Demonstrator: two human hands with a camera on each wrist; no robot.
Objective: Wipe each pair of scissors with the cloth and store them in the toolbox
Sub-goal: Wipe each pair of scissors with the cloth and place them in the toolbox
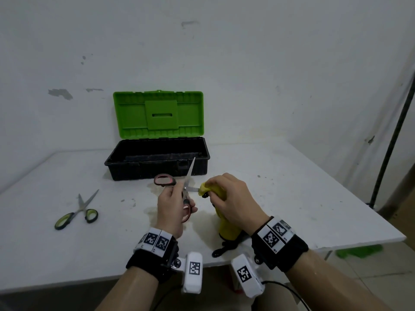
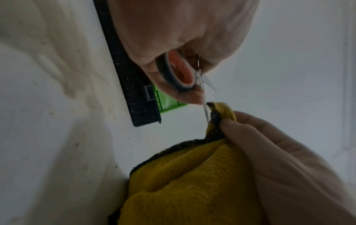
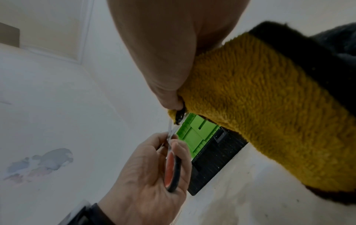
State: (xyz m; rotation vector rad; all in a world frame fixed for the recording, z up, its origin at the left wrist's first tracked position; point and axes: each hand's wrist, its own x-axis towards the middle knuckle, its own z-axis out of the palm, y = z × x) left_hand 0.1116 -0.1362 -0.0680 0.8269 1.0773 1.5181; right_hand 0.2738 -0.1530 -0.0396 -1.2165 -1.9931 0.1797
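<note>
My left hand (image 1: 176,198) grips the red-handled scissors (image 1: 190,173) by one handle loop, and the blades are spread apart. One blade points up toward the toolbox. The other points right into a fold of the yellow cloth (image 1: 226,227), which my right hand (image 1: 215,185) pinches around the blade tip. In the left wrist view the red loop (image 2: 177,73) sits in my fingers above the cloth (image 2: 192,182). A pair of green-handled scissors (image 1: 78,209) lies on the table at the left. The toolbox (image 1: 157,169) stands open behind my hands, its green lid (image 1: 157,113) upright.
The white table (image 1: 292,198) has stains near my hands, and its front edge is close to my wrists. A dark pole (image 1: 390,142) stands at the right beyond the table. Something green (image 1: 359,251) lies on the floor below the right corner.
</note>
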